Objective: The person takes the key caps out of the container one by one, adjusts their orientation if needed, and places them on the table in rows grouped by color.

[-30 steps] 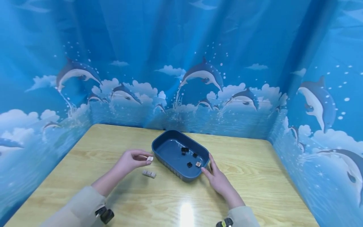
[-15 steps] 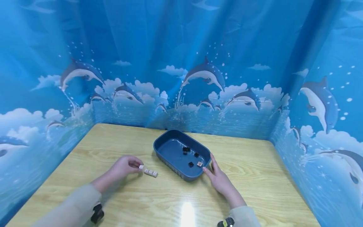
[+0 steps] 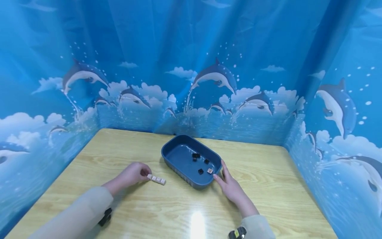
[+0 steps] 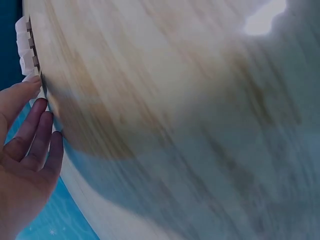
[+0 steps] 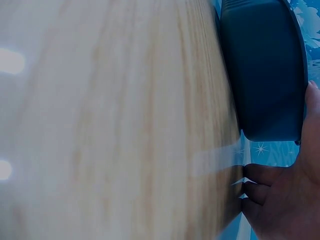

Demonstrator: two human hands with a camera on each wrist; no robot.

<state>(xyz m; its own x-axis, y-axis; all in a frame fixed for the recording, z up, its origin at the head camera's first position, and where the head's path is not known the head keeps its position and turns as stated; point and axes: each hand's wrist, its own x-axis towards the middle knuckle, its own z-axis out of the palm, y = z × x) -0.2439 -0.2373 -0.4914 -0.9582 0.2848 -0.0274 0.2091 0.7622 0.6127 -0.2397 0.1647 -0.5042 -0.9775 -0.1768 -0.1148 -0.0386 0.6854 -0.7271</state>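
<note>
A row of small white keycaps lies on the table; the left wrist view shows their tapered sides and dark undersides. My left hand pinches the keycap at the row's left end, thumb tip right at it, that piece lined up with the others. Its other fingers are loosely bent in the left wrist view. My right hand rests at the near right corner of a dark blue box, thumb and forefinger fairly straight along its rim. Its other fingers lie below the box, by the tabletop.
Inside the box are several small black pieces and a pale one with a mark. The wood-grain table has a bright glare near its front. A blue dolphin curtain stands around its back and sides.
My left hand has carried a white keycap left and down from beside the box and set it against the row's left end. My right hand has stayed at the box.
</note>
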